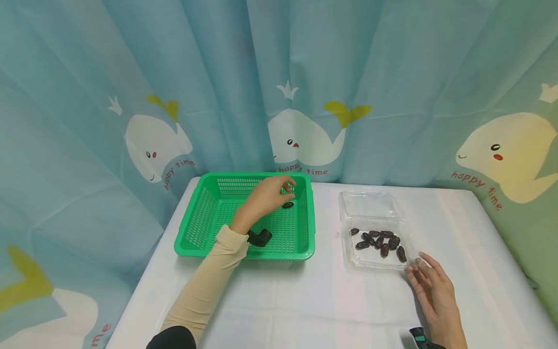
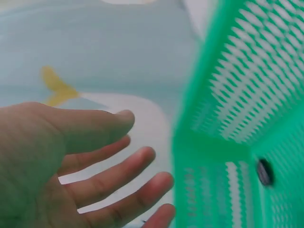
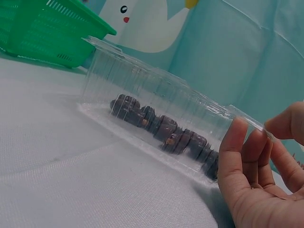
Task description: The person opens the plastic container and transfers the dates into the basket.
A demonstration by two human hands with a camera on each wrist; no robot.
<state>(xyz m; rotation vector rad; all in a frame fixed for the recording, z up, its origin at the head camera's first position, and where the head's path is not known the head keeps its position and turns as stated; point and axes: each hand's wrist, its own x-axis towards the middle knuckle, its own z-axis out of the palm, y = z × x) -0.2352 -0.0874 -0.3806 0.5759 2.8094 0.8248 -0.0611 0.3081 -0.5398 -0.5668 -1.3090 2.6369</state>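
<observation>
My left hand (image 1: 271, 193) is over the right part of a green plastic basket (image 1: 308, 218), its fingers loosely bent and nothing between them in the left wrist view. One dark date (image 1: 287, 205) lies in the basket just below those fingertips. To the right, a clear plastic clamshell box (image 1: 379, 264) lies with its lid (image 1: 370, 204) folded back and several dates (image 1: 384, 250) spread in its base. My right hand (image 1: 436, 291) pinches the near right corner of the box's rim between thumb and fingers, as the right wrist view (image 3: 266, 190) shows.
A white cloth (image 1: 331, 300) covers the table. Behind it hangs a blue curtain (image 1: 226, 97) printed with whales, close to the basket's back edge. A black wrist camera (image 1: 260, 238) on the left arm overlaps the basket.
</observation>
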